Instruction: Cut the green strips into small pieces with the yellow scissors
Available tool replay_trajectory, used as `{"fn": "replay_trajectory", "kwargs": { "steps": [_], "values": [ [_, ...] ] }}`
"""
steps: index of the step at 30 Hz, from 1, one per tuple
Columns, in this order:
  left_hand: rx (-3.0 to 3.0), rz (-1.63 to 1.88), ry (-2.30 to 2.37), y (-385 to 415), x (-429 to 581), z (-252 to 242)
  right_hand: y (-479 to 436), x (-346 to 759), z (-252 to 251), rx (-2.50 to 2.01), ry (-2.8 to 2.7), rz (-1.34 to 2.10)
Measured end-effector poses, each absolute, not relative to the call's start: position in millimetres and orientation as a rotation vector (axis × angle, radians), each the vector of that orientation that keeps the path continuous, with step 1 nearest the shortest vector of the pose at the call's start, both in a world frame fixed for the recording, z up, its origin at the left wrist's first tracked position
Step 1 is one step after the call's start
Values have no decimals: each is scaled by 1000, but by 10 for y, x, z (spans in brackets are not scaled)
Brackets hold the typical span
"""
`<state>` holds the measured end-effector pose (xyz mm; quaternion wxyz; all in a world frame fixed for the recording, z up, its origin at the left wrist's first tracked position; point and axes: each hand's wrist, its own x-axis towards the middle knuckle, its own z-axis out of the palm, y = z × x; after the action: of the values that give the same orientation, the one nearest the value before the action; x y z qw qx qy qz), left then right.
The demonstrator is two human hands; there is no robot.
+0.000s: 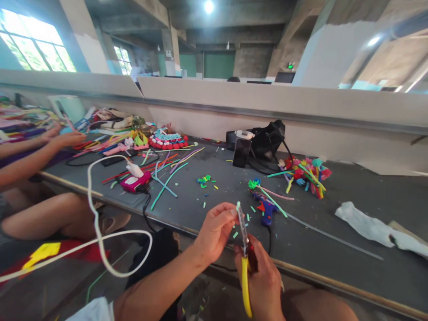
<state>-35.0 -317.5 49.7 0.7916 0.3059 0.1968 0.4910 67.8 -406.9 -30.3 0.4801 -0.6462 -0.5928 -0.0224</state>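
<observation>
- The scissors (pixel 244 232) stood nearly upright over the near edge of the worktop (pixel 351 191), with the blades up and the yellow handle down.
- The right hand (pixel 264 281) held them from below, its fingers wrapped tight round the handles.
- A green piece (pixel 238 205) sat at the blade tips; it was small, probably a bit of pipe cleaner.
- The left hand (pixel 216 229) pinched that piece, its fingers closed narrow on it and touching the blade tip.
- Just beyond the hands a blue glue gun (pixel 266 209) lay on the worktop, with a green-tipped stem (pixel 267 195) across it.
- Cut scraps (pixel 203 180) lay scattered to the left of the gun.
- Further right, a bunch of coloured flowers (pixel 307 171) rested near a black bag (pixel 267 140).
- A phone (pixel 241 151) leaned upright against the bag.
- A white cloth (pixel 368 225) lay well apart at the right end.
- To the left, a pink glue gun (pixel 135 183) lay among long loose stems (pixel 167 180), and its white cable (pixel 96 223) looped off the worktop's edge.
- A red and blue beaded piece (pixel 167 140) sat near the back wall.
- At the far left another person's hand (pixel 68 139) rested on a heap of coloured stems.
</observation>
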Motion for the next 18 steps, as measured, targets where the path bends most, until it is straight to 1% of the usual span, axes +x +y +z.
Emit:
{"fn": "replay_trajectory", "kwargs": {
  "steps": [11,18],
  "values": [
    [632,1092,413,-3206,-313,468,-4056,691,-309,-1543,-1445,-155],
    [631,1094,416,-3199,-318,465,-4078,683,-298,-1584,-1460,-142]
  ]
}}
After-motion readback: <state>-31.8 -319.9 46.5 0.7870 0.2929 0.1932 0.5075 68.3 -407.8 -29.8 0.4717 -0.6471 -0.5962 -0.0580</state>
